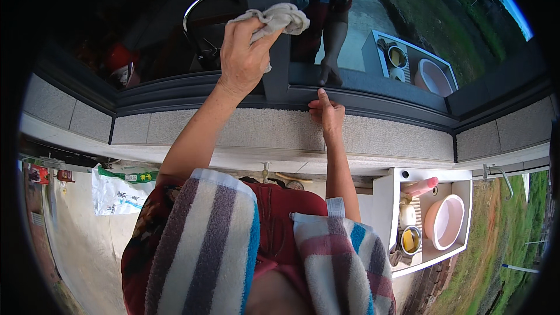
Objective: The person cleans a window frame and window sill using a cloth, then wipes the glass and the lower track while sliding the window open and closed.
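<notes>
My left hand (244,58) is raised against the dark window frame, its fingers closed round a crumpled greyish-white cloth (284,18). The cloth lies over the frame's upright bar (274,79) between two glass panes. Lower and to the right, my right hand (329,114) rests at the bottom rail (373,100) of the frame. One of its digits points up onto the rail, the others are loosely bent, and it holds nothing. The right pane (364,17) mirrors an arm and the yard.
Below the window runs a grey tiled sill (245,128). A white sink (382,210) at the right holds a pink basin (444,221) and a metal bowl (411,239) with something yellow inside. A striped towel (201,239) hangs over my shoulders. A white plastic sack (119,192) is at the left.
</notes>
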Demonstrator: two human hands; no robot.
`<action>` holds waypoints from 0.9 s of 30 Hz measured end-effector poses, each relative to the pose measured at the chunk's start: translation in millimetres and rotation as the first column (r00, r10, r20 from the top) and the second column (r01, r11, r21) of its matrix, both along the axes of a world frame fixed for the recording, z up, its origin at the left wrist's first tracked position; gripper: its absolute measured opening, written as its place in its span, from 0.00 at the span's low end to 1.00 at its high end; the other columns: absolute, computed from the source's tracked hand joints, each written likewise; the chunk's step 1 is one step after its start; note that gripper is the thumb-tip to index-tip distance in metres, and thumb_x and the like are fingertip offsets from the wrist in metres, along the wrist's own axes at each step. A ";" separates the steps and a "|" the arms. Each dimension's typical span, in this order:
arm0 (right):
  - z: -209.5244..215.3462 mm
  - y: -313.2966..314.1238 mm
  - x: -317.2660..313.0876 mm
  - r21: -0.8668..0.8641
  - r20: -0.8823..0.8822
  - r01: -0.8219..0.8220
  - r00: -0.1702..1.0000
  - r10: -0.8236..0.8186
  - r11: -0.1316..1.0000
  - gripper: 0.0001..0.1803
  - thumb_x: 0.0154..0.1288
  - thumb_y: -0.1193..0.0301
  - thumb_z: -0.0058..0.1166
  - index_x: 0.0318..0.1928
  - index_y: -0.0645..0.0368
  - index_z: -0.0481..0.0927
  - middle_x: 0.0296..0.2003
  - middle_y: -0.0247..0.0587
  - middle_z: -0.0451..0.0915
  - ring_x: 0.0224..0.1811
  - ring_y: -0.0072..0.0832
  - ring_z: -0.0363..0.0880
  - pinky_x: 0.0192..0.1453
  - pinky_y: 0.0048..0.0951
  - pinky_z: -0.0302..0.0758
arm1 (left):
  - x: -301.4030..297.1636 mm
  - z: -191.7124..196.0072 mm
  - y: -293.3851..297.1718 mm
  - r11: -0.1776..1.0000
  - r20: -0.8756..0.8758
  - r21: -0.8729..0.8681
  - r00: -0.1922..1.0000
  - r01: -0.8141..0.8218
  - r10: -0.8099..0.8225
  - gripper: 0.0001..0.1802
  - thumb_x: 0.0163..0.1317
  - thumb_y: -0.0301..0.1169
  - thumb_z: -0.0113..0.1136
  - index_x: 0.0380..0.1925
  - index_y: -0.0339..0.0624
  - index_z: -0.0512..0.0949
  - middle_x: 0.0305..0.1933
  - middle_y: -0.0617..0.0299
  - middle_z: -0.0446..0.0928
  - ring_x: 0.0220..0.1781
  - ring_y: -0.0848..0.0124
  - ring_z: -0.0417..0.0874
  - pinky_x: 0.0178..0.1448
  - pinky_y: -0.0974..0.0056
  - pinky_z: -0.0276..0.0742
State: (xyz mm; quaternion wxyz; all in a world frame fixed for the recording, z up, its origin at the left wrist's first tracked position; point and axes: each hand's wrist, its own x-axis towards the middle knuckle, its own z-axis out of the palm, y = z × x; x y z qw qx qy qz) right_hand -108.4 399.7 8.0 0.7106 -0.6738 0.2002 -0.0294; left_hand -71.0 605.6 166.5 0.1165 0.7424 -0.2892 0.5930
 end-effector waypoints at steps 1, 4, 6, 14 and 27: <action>0.0 0.8 1.1 0.001 -0.004 0.000 1.000 0.000 1.000 0.30 0.62 0.46 0.60 0.29 0.67 0.85 0.27 0.44 0.85 0.24 0.27 0.82 0.27 0.25 0.77 | -5.9 -25.2 3.5 0.999 -0.093 0.004 0.995 0.033 -0.033 0.23 0.45 0.18 0.67 0.44 0.49 0.86 0.45 0.60 0.71 0.48 0.60 0.74 0.49 0.62 0.79; 4.8 4.7 1.7 0.009 -0.010 -0.009 1.000 0.010 1.000 0.30 0.62 0.46 0.60 0.30 0.67 0.85 0.27 0.45 0.85 0.24 0.27 0.83 0.27 0.25 0.78 | -21.8 -114.8 24.0 0.978 -0.367 0.171 0.929 0.117 -0.047 0.18 0.49 0.20 0.64 0.41 0.46 0.86 0.47 0.60 0.72 0.50 0.61 0.75 0.53 0.60 0.79; 7.4 3.5 1.2 0.032 -0.018 -0.008 1.000 0.009 0.999 0.30 0.62 0.46 0.60 0.31 0.67 0.84 0.28 0.45 0.85 0.25 0.28 0.83 0.27 0.25 0.78 | -31.9 -150.4 23.7 0.958 -0.560 0.231 0.828 0.169 -0.011 0.16 0.51 0.21 0.62 0.41 0.45 0.85 0.47 0.61 0.72 0.50 0.61 0.76 0.54 0.59 0.79; -0.1 3.9 2.9 0.105 0.002 0.023 1.000 -0.023 0.994 0.29 0.62 0.48 0.62 0.29 0.67 0.83 0.26 0.46 0.84 0.21 0.28 0.82 0.24 0.25 0.77 | -52.7 -74.7 -6.7 0.973 -0.477 -0.059 0.850 0.223 -0.224 0.10 0.55 0.26 0.60 0.37 0.44 0.84 0.47 0.62 0.73 0.49 0.62 0.75 0.55 0.61 0.78; -12.8 -2.2 10.0 0.109 0.006 0.012 1.000 -0.012 0.994 0.26 0.59 0.49 0.66 0.30 0.65 0.83 0.26 0.44 0.84 0.21 0.30 0.83 0.21 0.25 0.76 | -48.3 -41.4 -8.9 0.922 -0.722 -0.273 0.575 0.275 -0.386 0.15 0.56 0.18 0.59 0.43 0.44 0.85 0.45 0.57 0.75 0.46 0.60 0.81 0.50 0.61 0.80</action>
